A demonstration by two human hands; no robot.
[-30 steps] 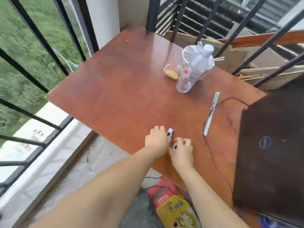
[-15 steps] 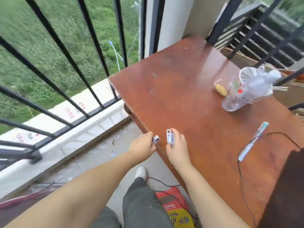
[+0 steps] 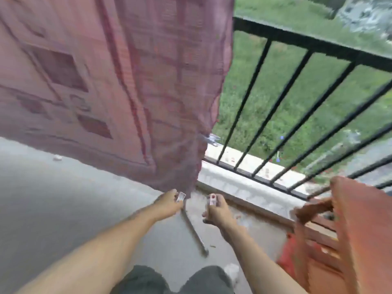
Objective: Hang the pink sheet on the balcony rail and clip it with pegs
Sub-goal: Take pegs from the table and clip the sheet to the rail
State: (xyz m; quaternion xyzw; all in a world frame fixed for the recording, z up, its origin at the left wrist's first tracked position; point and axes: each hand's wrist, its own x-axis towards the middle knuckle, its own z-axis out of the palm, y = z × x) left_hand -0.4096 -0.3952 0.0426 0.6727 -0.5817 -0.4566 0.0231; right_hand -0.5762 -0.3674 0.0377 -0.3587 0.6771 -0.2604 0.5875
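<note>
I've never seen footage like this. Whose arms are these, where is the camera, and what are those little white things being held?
There is no machine here: a person wears a wide-angle camera on the head, looking forward and down, so you see their own two bare arms reaching away from you. The left hand pinches a small pale peg, and the right hand holds a second peg upright in its grip. Ahead hangs the pink sheet, draped down from above the top of the picture. At its right edge a clip-like object shows, though it is too blurred to be sure. Right of the sheet is the black balcony rail with grass beyond. A metal rod lies on the grey floor, and the reddish table edge appears at right.
</note>
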